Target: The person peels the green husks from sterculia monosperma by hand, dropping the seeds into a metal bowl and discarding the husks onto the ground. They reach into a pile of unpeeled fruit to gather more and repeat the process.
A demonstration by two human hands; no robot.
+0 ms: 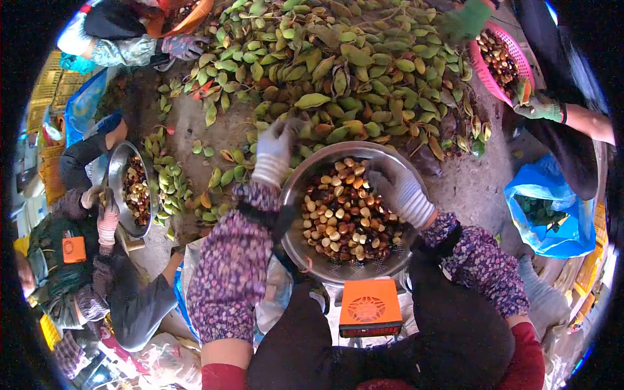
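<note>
Nearest the lens sits a small orange plastic box with a round grille [370,307], resting on the person's dark lap; just beyond it stands a round stainless-steel colander bowl [294,242] heaped with glossy brown and pale tan nuts [341,221]; past the bowl's far rim spreads a wide pile of green and yellowing almond-shaped pods [338,62] over the bare ground.

Gloved in white knit, the left hand [276,148] reaches past the bowl's far-left rim into the pile's near edge; its fingers curl down among the pods, though whether they have closed on one I cannot tell. The right hand [398,188], likewise gloved, hovers over the nuts at the bowl's right side, fingers bent and loosely gathered; what it holds, if anything, is hidden.

Pods look light, leathery and stiff, probably best pinched across the flat sides; nuts seem hard, smooth and apt to roll, so scooping suits them better than pinching.

Other people's gloved hands work a pink plastic basket [484,75] at upper right and a second steel bowl [116,179] at left.
</note>
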